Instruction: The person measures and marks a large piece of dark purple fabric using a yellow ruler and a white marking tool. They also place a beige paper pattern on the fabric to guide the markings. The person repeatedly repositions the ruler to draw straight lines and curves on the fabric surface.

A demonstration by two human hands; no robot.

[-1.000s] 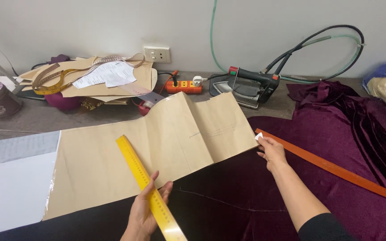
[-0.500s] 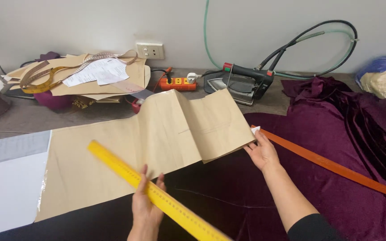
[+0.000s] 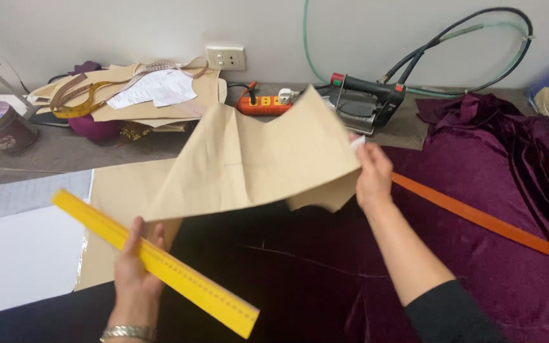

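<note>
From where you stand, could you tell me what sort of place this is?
Probably a sewing or tailoring workroom: purple velvet fabric covers the table, the right hand lifts a brown paper pattern, and a steam iron sits behind.

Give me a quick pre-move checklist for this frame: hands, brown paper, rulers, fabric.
1. Right hand grips the brown paper pattern at its right edge: ok.
2. Pattern lifted off the purple velvet fabric, right part raised and folded over: ok.
3. Left hand holds the yellow ruler, ruler in the air at a slant: ok.
4. Orange ruler lies flat on the fabric, apart from both hands: ok.
5. Fabric flat under the lifted paper: cannot tell, area is dark and partly hidden.
6. Steam iron stands at the table's back, apart from the paper: ok.
</note>
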